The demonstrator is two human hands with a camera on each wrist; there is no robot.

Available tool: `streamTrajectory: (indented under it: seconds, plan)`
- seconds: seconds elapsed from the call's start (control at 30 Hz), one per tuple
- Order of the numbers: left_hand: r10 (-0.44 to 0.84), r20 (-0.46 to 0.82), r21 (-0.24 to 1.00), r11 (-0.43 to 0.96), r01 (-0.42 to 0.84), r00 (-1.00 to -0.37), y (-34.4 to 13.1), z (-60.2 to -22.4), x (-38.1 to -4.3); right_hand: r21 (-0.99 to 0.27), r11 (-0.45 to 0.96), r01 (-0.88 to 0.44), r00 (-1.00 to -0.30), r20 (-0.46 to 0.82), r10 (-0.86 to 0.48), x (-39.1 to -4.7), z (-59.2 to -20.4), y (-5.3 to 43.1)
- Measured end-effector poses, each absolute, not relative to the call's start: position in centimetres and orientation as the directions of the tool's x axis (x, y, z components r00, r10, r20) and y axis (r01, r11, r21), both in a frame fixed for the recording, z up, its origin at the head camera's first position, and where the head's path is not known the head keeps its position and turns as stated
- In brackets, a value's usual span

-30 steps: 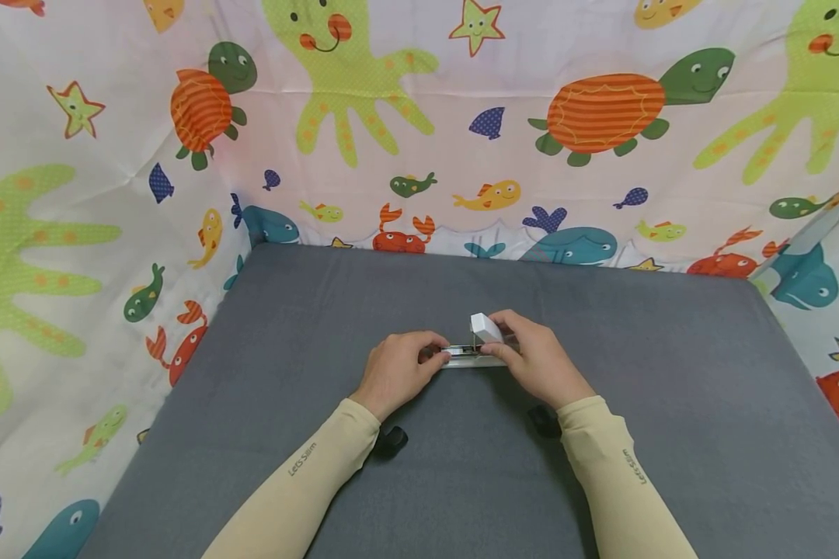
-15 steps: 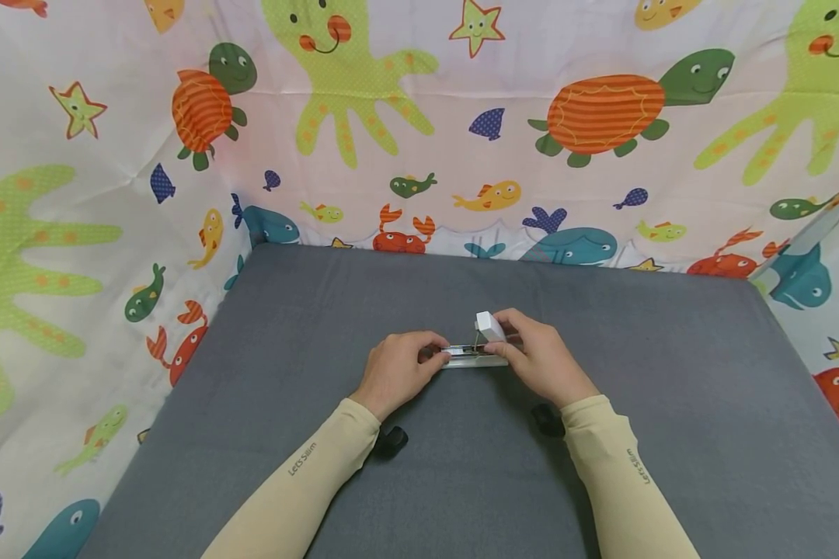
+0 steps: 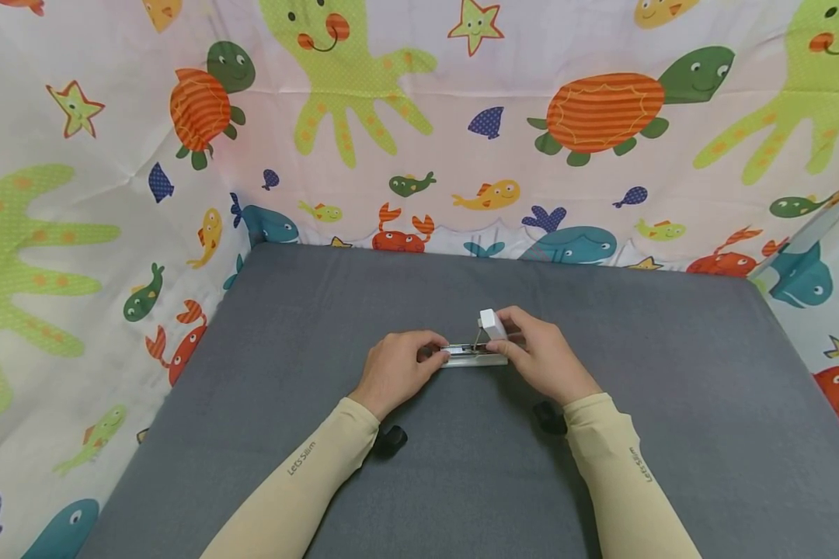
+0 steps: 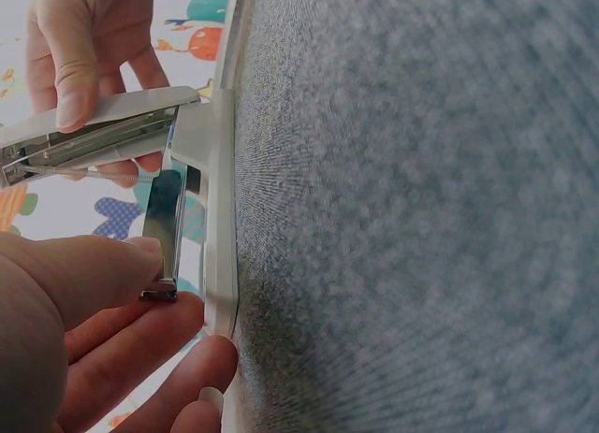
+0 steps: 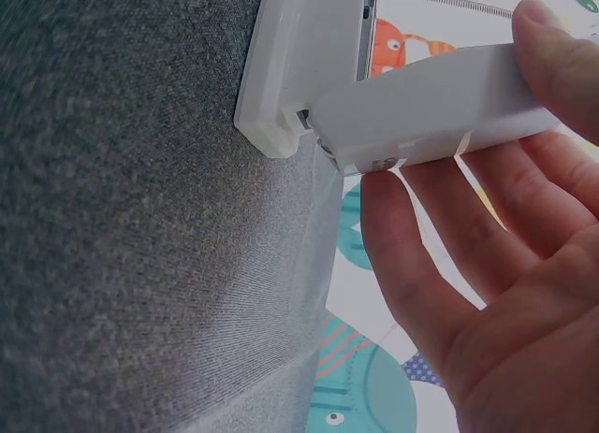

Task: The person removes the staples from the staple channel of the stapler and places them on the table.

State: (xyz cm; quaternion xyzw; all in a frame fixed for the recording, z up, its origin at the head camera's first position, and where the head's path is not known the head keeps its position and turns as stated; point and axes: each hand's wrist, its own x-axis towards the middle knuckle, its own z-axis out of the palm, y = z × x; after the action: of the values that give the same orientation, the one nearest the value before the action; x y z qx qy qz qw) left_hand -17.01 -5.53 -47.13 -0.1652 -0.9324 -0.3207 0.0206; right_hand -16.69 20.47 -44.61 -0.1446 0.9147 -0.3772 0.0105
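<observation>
A white stapler (image 3: 471,361) stands on the grey cloth, its top cover (image 5: 440,101) swung up from the base (image 4: 221,227). My left hand (image 3: 400,367) pinches the front end of the metal staple magazine (image 4: 165,204), thumb on top and fingers beneath. With thumb and fingers on opposite sides, my right hand (image 3: 544,355) grips the raised cover. A thin spring (image 4: 89,174) stretches between cover and magazine. The cover's hollow underside shows in the left wrist view. My right fingers hide part of the hinge end in the head view.
Grey cloth (image 3: 308,310) covers the flat surface around the stapler. White fabric (image 3: 363,182) printed with sea animals rises at the back and both sides. Black wrist-camera mounts (image 3: 391,441) hang under both wrists, close over the cloth.
My right hand has shifted slightly right and tilted the stapler's cover further back, so more of the magazine shows. The left hand has kept its place at the front.
</observation>
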Motion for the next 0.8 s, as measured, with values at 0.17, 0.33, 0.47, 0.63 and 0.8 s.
streamTrajectory:
  seconds: [0.17,0.33,0.47,0.63,0.8]
  plan:
    - [0.291,0.143,0.593,0.74,0.318,-0.946,-5.52,-47.15,-16.94,-0.705,0.662,-0.255,-0.958,0.09,-0.274,-16.66,-44.57,20.62]
    - [0.289,0.15,0.591,0.74,0.32,-0.945,-5.52,-47.19,-16.91,-0.713,0.659,-0.238,-0.961,0.074,-0.268,-16.66,-44.59,20.87]
    - [0.289,0.152,0.594,0.738,0.321,-0.945,-5.51,-47.22,-16.92,-0.717,0.654,-0.239,-0.96,0.074,-0.27,-16.7,-44.63,21.06]
    - [0.291,0.155,0.6,0.731,0.324,-0.944,-5.53,-47.26,-16.93,-0.721,0.647,-0.249,-0.958,0.084,-0.275,-16.8,-44.67,21.18]
    - [0.294,0.156,0.597,0.732,0.327,-0.943,-5.57,-47.33,-16.97,-0.725,0.644,-0.244,-0.958,0.078,-0.275,-16.83,-44.77,21.41]
